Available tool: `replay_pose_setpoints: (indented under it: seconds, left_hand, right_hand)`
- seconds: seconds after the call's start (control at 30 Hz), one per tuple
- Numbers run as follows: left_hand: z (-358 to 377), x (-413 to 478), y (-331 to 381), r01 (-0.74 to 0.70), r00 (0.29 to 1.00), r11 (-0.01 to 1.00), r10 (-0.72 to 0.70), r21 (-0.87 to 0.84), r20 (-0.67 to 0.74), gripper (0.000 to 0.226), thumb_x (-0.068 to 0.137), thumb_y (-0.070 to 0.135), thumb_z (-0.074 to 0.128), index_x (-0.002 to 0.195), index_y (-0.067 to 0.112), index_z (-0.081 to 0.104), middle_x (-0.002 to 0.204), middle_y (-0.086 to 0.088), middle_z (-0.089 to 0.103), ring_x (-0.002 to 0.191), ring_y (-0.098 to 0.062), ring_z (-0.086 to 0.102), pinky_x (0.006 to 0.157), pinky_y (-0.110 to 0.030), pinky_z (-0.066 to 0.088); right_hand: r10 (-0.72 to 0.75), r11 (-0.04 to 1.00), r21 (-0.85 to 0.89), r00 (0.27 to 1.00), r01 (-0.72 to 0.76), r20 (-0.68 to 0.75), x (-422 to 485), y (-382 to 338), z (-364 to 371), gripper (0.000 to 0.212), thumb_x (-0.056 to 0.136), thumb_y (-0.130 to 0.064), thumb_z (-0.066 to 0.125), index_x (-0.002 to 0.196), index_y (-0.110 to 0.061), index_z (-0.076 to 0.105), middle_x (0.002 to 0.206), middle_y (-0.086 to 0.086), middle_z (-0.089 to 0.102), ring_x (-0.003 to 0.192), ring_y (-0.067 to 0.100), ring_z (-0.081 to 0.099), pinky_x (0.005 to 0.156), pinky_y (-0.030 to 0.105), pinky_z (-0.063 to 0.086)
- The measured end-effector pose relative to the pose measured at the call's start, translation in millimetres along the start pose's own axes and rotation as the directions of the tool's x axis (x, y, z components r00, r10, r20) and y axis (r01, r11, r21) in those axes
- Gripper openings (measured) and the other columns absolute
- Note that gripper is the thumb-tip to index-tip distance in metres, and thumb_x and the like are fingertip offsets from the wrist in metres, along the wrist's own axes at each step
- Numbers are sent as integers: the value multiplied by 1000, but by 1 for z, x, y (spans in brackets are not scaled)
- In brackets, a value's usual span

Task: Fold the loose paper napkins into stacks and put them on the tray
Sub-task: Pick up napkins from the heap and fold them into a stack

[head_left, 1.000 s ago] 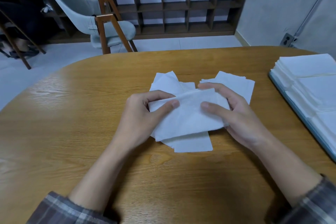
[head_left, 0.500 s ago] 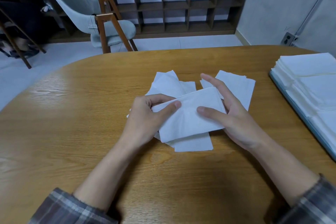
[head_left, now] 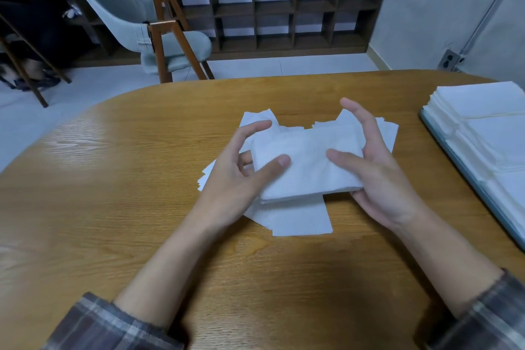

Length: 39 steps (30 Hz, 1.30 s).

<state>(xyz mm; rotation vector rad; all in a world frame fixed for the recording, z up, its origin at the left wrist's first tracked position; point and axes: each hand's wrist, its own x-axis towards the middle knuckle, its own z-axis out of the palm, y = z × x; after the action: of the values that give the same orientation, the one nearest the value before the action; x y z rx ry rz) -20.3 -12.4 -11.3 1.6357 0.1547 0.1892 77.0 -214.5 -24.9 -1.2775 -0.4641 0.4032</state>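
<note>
Napkin bundle (head_left: 306, 167), folded into a thick white pad, is what I see in the head view, held between both hands just above the desk (head_left: 113, 207). My left hand (head_left: 235, 179) pinches its left end: the thumb lies on top, fingers are tucked beneath, and the forefinger is lifted and curved clear of the paper. My right hand (head_left: 380, 179) grips the right end, with the thumb laid across the top, the palm under the edge and the forefinger raised behind it. Under the pad, loose napkins (head_left: 298, 219) lie fanned on the wood, some poking out beyond my fingers. At the right edge sits the tray (head_left: 483, 196), well apart from my hands, carrying neat napkin stacks (head_left: 488, 111). Beyond the desk stand a grey chair (head_left: 127, 14) and a dark cubby shelf (head_left: 284, 3).
</note>
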Motion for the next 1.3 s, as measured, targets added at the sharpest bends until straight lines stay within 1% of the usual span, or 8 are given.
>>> replay_pose_setpoints:
  seconds: [0.13, 0.2, 0.3, 0.37, 0.53, 0.73, 1.17, 1.3]
  left_hand:
    - [0, 3, -11, -82, 991, 989, 94, 124, -98, 54, 96, 18, 76, 140, 39, 52, 107, -2, 79, 96, -26, 77, 84, -58, 61]
    - [3, 3, -19, -164, 973, 944, 202, 287, -108, 57, 96, 21, 78, 142, 39, 50, 120, 6, 73, 108, -15, 72, 90, -50, 60]
    - [1, 5, -27, -342, 880, 671, 474, 658, -27, 58, 89, 32, 85, 140, 28, 57, 145, 2, 46, 138, -14, 46, 112, -32, 43]
    - [-3, 7, -29, -457, 853, 589, 502, 666, 142, 42, 85, 35, 88, 122, 24, 70, 130, 4, 54, 126, -13, 53, 104, -30, 46]
    - [0, 4, -36, -446, 869, 643, 145, 623, 472, 29, 79, 52, 89, 96, 31, 79, 94, 15, 67, 98, -7, 61, 85, -35, 51]
    - [2, 3, -36, -462, 860, 668, 176, 583, 479, 5, 89, 30, 84, 87, 27, 81, 90, 16, 70, 90, -5, 66, 77, -24, 49]
    - [-5, 2, -13, -339, 940, 914, 321, 223, 114, 13, 98, 3, 71, 89, 12, 71, 88, 5, 74, 86, -17, 67, 82, -21, 50]
    - [-3, 3, -11, -323, 946, 935, 317, 148, 66, 14, 103, -1, 60, 91, 5, 61, 71, 18, 59, 66, 1, 54, 67, -9, 39]
  right_hand:
    - [56, 998, -30, 993, -54, 102, -1, -3, -3, 53, 93, -20, 68, 142, -39, 60, 138, 9, 65, 121, 23, 68, 92, 32, 59]
    - [22, 972, -235, 994, 3, 103, 0, 0, -6, 37, 94, -19, 72, 130, -28, 72, 136, -6, 69, 129, 15, 64, 104, 34, 52]
    - [-81, 874, -481, 997, 61, -19, 2, 9, -10, 31, 96, -7, 73, 120, -25, 78, 126, -18, 73, 130, -1, 60, 116, 30, 41]
    - [-120, 873, -484, 988, 58, -99, 4, 9, -12, 31, 96, -4, 73, 118, -25, 78, 124, -20, 74, 128, -5, 59, 114, 21, 40]
    - [-135, 854, -519, 982, 46, -135, 5, 8, -15, 31, 95, -5, 72, 117, -26, 78, 120, -28, 73, 123, -15, 57, 95, -2, 36]
    - [-135, 858, -510, 983, 54, -123, 6, 11, -16, 31, 96, -6, 72, 117, -27, 78, 121, -26, 73, 125, -13, 57, 99, 0, 35]
    - [-147, 820, -566, 988, 89, -57, 8, 15, -17, 30, 97, -2, 69, 112, -26, 78, 117, -26, 74, 123, -11, 58, 103, 3, 34]
    - [-190, 810, -569, 981, 142, -26, 5, 12, -14, 26, 98, -1, 68, 111, -21, 78, 115, -24, 74, 121, -10, 60, 100, 3, 34]
